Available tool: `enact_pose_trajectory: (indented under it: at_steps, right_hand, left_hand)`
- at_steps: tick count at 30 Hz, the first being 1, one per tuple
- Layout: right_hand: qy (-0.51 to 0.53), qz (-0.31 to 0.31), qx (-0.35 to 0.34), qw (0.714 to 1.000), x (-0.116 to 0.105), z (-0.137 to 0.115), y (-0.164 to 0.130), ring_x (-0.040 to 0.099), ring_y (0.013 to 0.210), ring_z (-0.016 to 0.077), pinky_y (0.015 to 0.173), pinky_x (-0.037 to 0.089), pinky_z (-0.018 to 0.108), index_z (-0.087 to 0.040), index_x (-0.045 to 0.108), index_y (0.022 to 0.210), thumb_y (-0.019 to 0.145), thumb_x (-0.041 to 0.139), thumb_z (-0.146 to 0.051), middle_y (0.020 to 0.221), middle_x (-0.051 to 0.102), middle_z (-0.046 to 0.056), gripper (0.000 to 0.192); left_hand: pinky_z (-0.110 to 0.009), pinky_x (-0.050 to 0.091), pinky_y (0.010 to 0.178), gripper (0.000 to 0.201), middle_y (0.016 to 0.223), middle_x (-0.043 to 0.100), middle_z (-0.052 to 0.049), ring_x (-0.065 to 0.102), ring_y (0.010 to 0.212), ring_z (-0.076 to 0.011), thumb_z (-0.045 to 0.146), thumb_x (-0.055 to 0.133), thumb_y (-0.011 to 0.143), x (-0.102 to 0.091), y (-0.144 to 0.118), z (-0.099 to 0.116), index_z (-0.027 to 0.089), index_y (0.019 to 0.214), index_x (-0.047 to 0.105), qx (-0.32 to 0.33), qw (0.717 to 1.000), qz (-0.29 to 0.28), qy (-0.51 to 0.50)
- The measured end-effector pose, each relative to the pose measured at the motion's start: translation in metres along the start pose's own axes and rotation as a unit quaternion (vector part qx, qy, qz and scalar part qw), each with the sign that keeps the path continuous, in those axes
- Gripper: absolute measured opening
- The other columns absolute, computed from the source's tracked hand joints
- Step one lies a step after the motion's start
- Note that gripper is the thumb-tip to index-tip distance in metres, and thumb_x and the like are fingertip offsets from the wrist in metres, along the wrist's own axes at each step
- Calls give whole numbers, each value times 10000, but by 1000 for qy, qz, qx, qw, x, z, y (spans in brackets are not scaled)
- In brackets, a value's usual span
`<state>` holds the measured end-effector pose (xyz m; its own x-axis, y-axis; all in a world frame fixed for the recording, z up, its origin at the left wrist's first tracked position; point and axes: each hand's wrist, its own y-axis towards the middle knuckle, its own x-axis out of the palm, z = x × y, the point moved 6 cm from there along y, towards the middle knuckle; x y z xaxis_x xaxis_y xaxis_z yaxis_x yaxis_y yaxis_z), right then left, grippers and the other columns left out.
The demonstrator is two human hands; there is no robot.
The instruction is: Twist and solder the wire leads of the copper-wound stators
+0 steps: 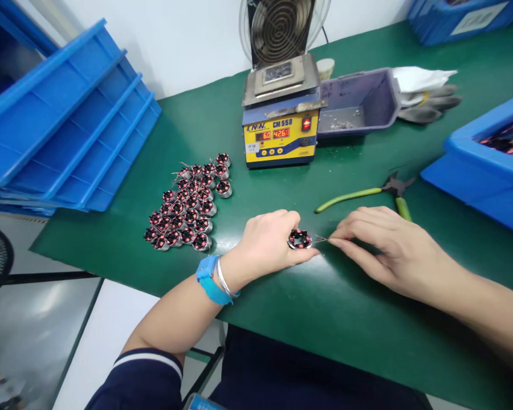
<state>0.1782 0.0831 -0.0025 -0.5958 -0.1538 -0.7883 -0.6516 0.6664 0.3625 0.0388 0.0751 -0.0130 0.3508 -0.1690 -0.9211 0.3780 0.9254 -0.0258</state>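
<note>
Green bench mat (282, 319); stacked blue trays (64, 125) at left; yellow solder pot (280, 134); cluster of wound coils (188, 208); green-handled cutters (367, 193). Left hand (269, 242) grips one coil (300, 239) against the mat; right hand (385, 245) pinches its wire lead (322, 240).

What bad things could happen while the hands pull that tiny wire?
The thin wire pinched by the right hand might snap or kink. The left hand pins only one edge of the small wound coil, so it might slip. The solder pot reads 426, likely hot enough to burn.
</note>
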Motion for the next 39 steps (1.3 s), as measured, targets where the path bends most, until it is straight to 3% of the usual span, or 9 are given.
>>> enact_pose_trajectory:
  at_steps: [3,7,11,16,20,24,29,33,39]
  right_hand:
    - [-5,12,23,1000,-10,12,-4,608,683,226,632,462,375,-246,557,734,903,458,-396,719,639,52,247]
    - [47,38,190,980,-19,42,-12,492,420,149,419,404,309,-249,576,711,856,472,-568,580,573,17,364]
    - [213,-53,252,942,9,33,-8,568,545,160,474,454,273,-200,655,741,763,578,-638,656,636,45,445]
    - [322,-47,281,903,43,12,7,575,572,149,506,463,256,-160,682,785,694,662,-624,670,656,53,474]
    - [401,51,346,847,41,30,8,597,569,132,535,511,242,-163,653,689,624,743,-581,638,651,37,432]
    - [436,153,391,796,24,50,-1,607,577,109,538,530,212,-173,634,648,522,811,-564,661,654,23,447]
    - [466,-5,358,809,38,24,0,636,561,152,538,538,257,-150,615,874,514,840,-511,662,680,50,557]
    - [451,39,317,833,43,10,1,622,557,138,546,527,249,-142,567,990,596,802,-478,712,690,55,569]
    - [406,82,252,874,43,7,1,575,538,106,525,499,217,-130,542,1088,735,670,-320,673,636,15,420]
  left_hand:
    - [-278,366,592,378,739,569,-14,552,701,-165,524,631,738,1,0,-1,180,731,474,-37,999,9,16]
    - [-287,371,588,459,672,533,-15,559,671,-185,605,637,695,1,-2,-7,185,698,452,-118,993,4,24]
    - [-268,343,555,587,662,514,7,502,614,-152,694,697,526,-2,-3,-11,198,670,419,-116,992,-7,-52]
    - [-233,306,523,350,635,498,34,433,569,-99,397,709,607,1,-2,-13,193,663,430,-87,977,-5,-197]
    - [-221,262,489,332,560,466,57,380,514,-75,355,721,612,9,-3,-10,185,633,437,-92,960,-62,-257]
    - [-213,251,470,378,556,462,61,377,501,-65,377,773,563,7,-4,-16,175,646,464,-121,950,-66,-281]
    - [-191,303,463,289,592,518,40,431,487,-54,292,734,598,7,3,-24,143,731,525,-126,900,-66,-411]
    - [-172,329,463,141,523,517,44,459,461,-47,180,645,630,9,6,-22,130,700,533,-125,853,-45,-504]
    - [-162,364,469,188,519,546,39,479,459,-36,209,711,632,14,8,-18,119,671,550,-145,800,-45,-581]
